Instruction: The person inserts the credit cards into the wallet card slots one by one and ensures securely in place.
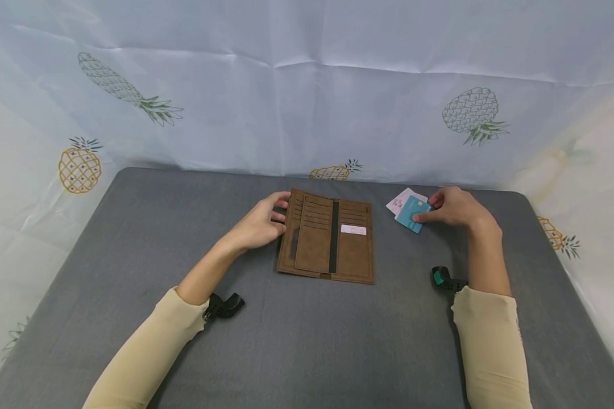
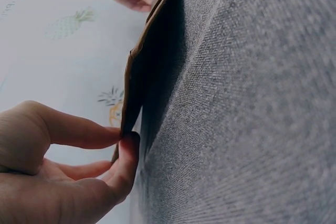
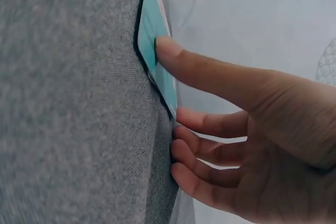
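Note:
A brown wallet [image 1: 327,236] lies open on the grey table [image 1: 307,341], showing its card slots and a white label. My left hand [image 1: 281,207] is at its left edge; in the left wrist view the thumb and a finger [image 2: 125,136] pinch that edge of the wallet [image 2: 142,72] and lift it slightly. To the right of the wallet lies a teal card [image 1: 411,214], partly over a white card [image 1: 402,199]. My right hand [image 1: 426,210] pinches the teal card [image 3: 152,19]: one fingertip [image 3: 163,45] presses its face and other fingertips meet its near edge.
A white cloth printed with pineapples [image 1: 307,85] walls in the table at the back and sides. Black wrist mounts [image 1: 224,305] [image 1: 442,278] sit at the cuffs of both beige sleeves. Grey table surface stretches in front of the wallet.

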Motion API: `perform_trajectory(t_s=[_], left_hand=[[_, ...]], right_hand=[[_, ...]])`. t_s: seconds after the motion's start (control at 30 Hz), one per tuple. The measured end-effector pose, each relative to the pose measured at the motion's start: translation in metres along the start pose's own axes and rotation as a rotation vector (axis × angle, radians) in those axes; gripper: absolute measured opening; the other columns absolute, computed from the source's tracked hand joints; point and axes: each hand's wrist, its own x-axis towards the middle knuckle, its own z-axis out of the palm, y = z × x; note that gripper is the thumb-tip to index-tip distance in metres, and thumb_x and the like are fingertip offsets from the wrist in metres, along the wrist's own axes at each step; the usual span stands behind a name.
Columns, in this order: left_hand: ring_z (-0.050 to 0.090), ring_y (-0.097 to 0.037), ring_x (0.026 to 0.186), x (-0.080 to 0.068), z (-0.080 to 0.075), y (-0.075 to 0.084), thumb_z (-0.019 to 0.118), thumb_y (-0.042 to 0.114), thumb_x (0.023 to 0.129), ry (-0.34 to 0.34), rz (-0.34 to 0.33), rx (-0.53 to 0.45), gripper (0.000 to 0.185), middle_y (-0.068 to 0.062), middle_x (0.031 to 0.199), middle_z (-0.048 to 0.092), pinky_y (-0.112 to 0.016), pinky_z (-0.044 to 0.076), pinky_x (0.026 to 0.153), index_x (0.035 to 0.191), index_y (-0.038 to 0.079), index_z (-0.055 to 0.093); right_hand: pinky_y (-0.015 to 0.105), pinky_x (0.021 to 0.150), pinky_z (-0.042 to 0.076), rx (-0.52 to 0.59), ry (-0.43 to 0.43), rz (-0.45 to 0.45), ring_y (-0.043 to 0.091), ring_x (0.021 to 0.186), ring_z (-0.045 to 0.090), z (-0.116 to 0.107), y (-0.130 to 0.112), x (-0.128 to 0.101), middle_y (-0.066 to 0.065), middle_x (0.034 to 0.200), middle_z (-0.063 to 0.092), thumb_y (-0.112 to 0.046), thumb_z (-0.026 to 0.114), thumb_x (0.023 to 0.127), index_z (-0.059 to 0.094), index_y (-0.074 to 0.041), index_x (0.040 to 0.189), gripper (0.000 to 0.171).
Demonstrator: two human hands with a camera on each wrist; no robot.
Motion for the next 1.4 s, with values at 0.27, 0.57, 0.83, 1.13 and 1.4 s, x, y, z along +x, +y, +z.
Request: perform_trajectory(t_s=[0.27, 0.57, 0.83, 1.13, 1.4], left_hand=[[0.055, -0.043, 0.143, 0.0, -0.001, 0.0, 0.055, -0.006, 0.102, 0.0, 0.001, -0.001, 0.079, -0.022, 0.167, 0.04, -0.053, 0.055, 0.109, 0.173, 0.011, 0.025], [0.057, -0.042, 0.141, 0.002, 0.001, 0.0, 0.057, -0.006, 0.101, 0.007, 0.005, 0.01, 0.079, -0.023, 0.166, 0.041, -0.052, 0.056, 0.11, 0.172, 0.009, 0.026], [0.057, -0.042, 0.14, 0.002, 0.001, 0.001, 0.058, -0.006, 0.101, 0.009, 0.002, 0.005, 0.079, -0.022, 0.166, 0.041, -0.051, 0.056, 0.109, 0.172, 0.009, 0.027], [0.057, -0.041, 0.14, 0.0, 0.001, 0.0, 0.057, -0.005, 0.102, 0.003, 0.002, 0.0, 0.078, -0.021, 0.168, 0.04, -0.05, 0.056, 0.107, 0.172, 0.01, 0.026], [0.057, -0.041, 0.14, 0.0, 0.001, -0.003, 0.057, -0.005, 0.103, 0.001, 0.002, -0.012, 0.077, -0.02, 0.167, 0.041, -0.05, 0.056, 0.105, 0.172, 0.012, 0.027]], right_hand=[[0.05, 0.093, 0.054, 0.037, 0.018, -0.01, 0.041, 0.114, 0.059, -0.001, 0.002, 0.002, 0.03, 0.131, 0.06, -0.045, 0.086, 0.093, 0.052, 0.012, 0.137, 0.08], [0.033, 0.078, 0.062, 0.208, 0.003, 0.003, 0.014, 0.086, 0.075, -0.006, 0.007, 0.003, 0.011, 0.1, 0.075, -0.031, 0.082, 0.099, 0.047, 0.012, 0.142, 0.071], [0.024, 0.079, 0.063, 0.28, 0.018, -0.079, 0.003, 0.084, 0.073, -0.009, 0.011, 0.006, 0.001, 0.1, 0.079, -0.019, 0.063, 0.11, 0.046, 0.011, 0.149, 0.052], [0.023, 0.079, 0.065, 0.437, 0.138, -0.217, 0.002, 0.083, 0.074, -0.002, -0.014, 0.004, -0.016, 0.091, 0.077, -0.013, 0.064, 0.109, 0.052, 0.006, 0.148, 0.045], [0.026, 0.08, 0.066, 0.515, 0.151, -0.352, 0.008, 0.084, 0.077, 0.018, -0.052, 0.01, -0.005, 0.094, 0.08, -0.01, 0.064, 0.109, 0.056, 0.005, 0.146, 0.04]])
